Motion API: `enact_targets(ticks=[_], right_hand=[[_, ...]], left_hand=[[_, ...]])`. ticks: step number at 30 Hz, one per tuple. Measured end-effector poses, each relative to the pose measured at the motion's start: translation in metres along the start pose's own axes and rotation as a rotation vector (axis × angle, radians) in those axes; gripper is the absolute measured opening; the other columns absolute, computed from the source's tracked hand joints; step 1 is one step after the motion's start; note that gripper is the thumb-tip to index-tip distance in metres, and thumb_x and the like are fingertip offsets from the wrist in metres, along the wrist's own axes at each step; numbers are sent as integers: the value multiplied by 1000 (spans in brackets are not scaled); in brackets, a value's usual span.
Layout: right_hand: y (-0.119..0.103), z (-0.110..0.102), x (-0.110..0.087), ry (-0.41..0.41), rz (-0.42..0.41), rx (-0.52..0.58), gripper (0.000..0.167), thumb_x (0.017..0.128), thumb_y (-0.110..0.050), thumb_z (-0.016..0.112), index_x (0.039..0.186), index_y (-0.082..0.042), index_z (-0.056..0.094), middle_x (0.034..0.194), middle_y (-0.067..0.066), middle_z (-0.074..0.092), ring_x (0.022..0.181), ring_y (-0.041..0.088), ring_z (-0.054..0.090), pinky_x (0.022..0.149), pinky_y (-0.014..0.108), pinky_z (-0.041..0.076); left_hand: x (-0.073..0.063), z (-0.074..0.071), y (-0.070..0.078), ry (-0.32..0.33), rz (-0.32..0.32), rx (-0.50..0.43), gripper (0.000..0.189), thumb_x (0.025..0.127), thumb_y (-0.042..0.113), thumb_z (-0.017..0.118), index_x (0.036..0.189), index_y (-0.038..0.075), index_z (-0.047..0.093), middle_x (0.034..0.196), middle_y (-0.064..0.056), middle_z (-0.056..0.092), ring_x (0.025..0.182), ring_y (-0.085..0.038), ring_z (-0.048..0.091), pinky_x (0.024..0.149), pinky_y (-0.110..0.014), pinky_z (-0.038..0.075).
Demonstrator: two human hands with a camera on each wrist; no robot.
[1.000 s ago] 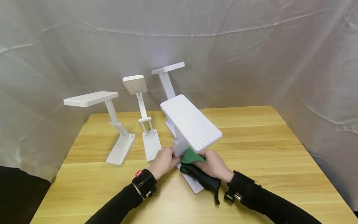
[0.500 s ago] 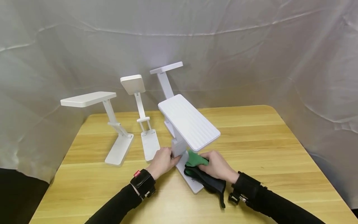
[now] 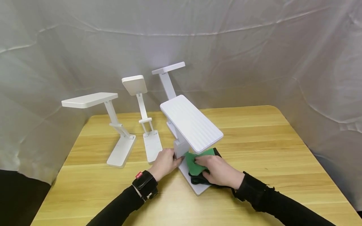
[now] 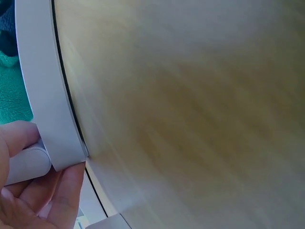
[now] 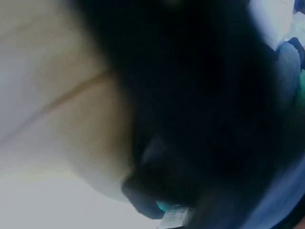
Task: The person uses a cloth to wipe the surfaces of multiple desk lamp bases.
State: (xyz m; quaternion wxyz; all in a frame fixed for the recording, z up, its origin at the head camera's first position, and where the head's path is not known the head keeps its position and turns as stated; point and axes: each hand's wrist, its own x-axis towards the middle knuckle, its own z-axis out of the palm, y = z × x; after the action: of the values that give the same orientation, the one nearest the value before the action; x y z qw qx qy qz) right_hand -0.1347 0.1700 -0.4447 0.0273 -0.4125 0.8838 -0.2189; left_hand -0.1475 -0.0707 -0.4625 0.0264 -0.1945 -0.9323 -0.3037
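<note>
Wood-grain table [image 3: 282, 175]: near its middle, a white folding desk lamp [image 3: 193, 130], ribbed panel [image 3: 189, 121] tilted above its base [image 3: 197, 189]; three similar lamps [image 3: 135, 85] behind and leftward. Green-and-black cloth [image 3: 195, 164] on the base, right hand [image 3: 219, 171] gripping it. Left hand [image 3: 164, 163] grasps the base near the stem [image 3: 182, 148].

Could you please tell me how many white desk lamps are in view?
4: the leftmost lamp, the second lamp, just right of it, the front lamp, gripped by the left hand, and the rear lamp, partly hidden behind the front one.
</note>
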Motion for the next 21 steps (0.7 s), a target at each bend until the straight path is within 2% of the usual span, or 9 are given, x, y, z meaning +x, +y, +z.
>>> enact_targets(ticks=[3,5,11,15,18,21], right_hand=[[-1,2,4,-21,-12,-58,46,87,-2,68,133,-6,62,131,6,66,114,11,64,92,31,59],[-1,4,8,-28,-16,-74,47,88,-3,67,135,-6,60,133,5,65,114,10,63,94,30,58],[-1,3,9,-25,-47,-15,38,84,3,66,118,-14,67,113,-4,66,92,4,57,79,20,53],[-5,2,8,-43,-28,-4,43,84,2,64,125,-9,68,124,1,68,100,6,61,83,23,56],[-6,3,9,-72,4,-22,51,88,-2,63,138,-2,59,142,10,61,122,14,62,97,31,57],[-7,4,11,-85,18,-37,55,90,-4,62,143,1,52,149,16,55,134,23,57,104,37,55]], left_hand=[[0,-1,0,-8,8,16,20,89,16,73,99,-2,73,87,-16,77,72,-24,73,63,-32,61],[0,-1,0,-13,9,18,19,88,14,72,99,-1,73,86,-16,77,70,-22,72,61,-30,60],[0,-3,1,-21,-12,3,23,88,13,73,103,-4,72,91,-20,76,74,-28,74,63,-35,62],[0,-3,0,-24,-9,-1,23,87,12,73,104,-4,72,93,-20,77,76,-28,74,66,-36,63],[0,-3,0,-29,-16,-5,21,85,10,73,102,-4,73,91,-19,77,72,-25,72,63,-32,61],[0,-3,0,-33,-29,-5,21,85,9,73,101,-3,73,90,-18,77,71,-23,71,62,-30,60]])
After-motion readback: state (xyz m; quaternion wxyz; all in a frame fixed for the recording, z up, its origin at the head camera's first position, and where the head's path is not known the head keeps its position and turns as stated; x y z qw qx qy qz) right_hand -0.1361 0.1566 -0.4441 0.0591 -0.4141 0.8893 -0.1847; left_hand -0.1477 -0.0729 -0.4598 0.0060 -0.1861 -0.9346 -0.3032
